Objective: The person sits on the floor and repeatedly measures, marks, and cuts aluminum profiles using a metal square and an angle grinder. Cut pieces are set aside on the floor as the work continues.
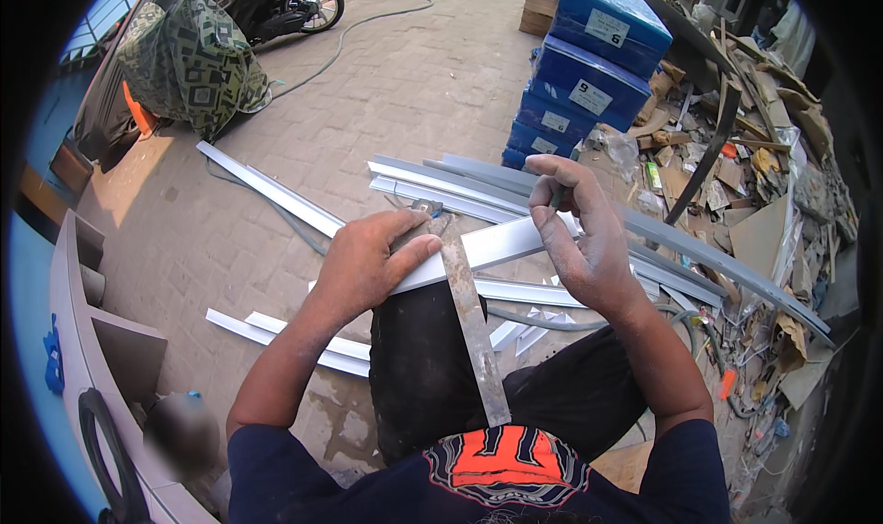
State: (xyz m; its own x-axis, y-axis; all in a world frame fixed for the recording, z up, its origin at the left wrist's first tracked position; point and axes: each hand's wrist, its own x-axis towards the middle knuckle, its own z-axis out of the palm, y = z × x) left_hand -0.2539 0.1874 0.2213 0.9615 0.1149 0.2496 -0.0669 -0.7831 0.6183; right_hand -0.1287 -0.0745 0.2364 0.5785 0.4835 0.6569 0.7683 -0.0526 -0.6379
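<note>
A silver-white metal profile (504, 241) lies across my lap, over my dark trousers. A worn metal square (474, 326) crosses it, its long blade pointing back toward my chest. My left hand (375, 253) is closed over the square's head and the profile together, thumb pressing near the blade. My right hand (587, 239) is raised over the profile's right part, thumb and forefinger bent around a short dark stick (557, 195), perhaps a pencil or marker. Most of that stick is hidden by the fingers.
More metal profiles (276, 190) lie on the paving around me, with a long grey length (736, 268) on the right. Blue boxes (589, 82) are stacked ahead, beside a heap of rubble (736, 165). A motorbike (294, 9) and a patterned cover (207, 64) stand far left.
</note>
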